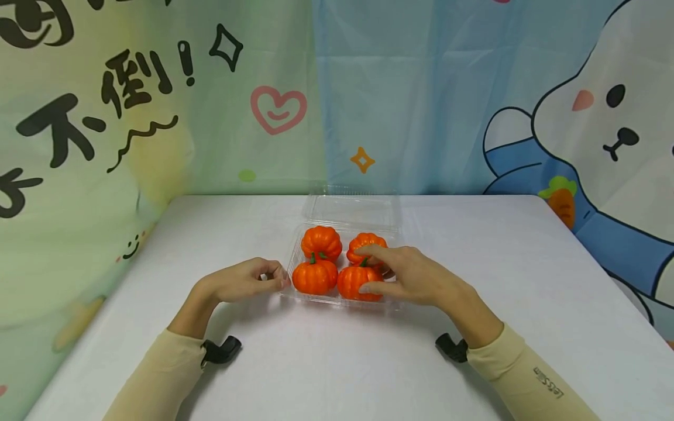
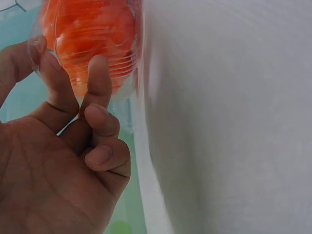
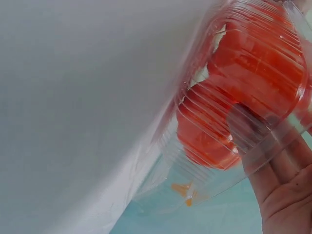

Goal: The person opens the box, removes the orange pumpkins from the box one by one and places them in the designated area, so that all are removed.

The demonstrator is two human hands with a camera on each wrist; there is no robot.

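Note:
In the head view a clear plastic clamshell box (image 1: 337,300) holds several small orange toy pumpkins, its lid (image 1: 353,210) folded open at the back. My left hand (image 1: 247,279) pinches the box's left rim between thumb and index finger; the other fingers curl loosely in the left wrist view. My right hand (image 1: 416,275) reaches over the right side, thumb on the front right pumpkin (image 1: 350,283) and fingers behind it, over the back right pumpkin (image 1: 363,240). Through the clear wall, fingertips (image 3: 243,124) show inside the box. The back left pumpkin (image 1: 321,241) and front left pumpkin (image 1: 315,277) sit beside these.
The box rests on a white-covered table (image 1: 337,362). Behind the table hangs a printed curtain (image 1: 400,105) with a cartoon animal and lettering. Black wrist mounts (image 1: 222,349) protrude from both sleeves.

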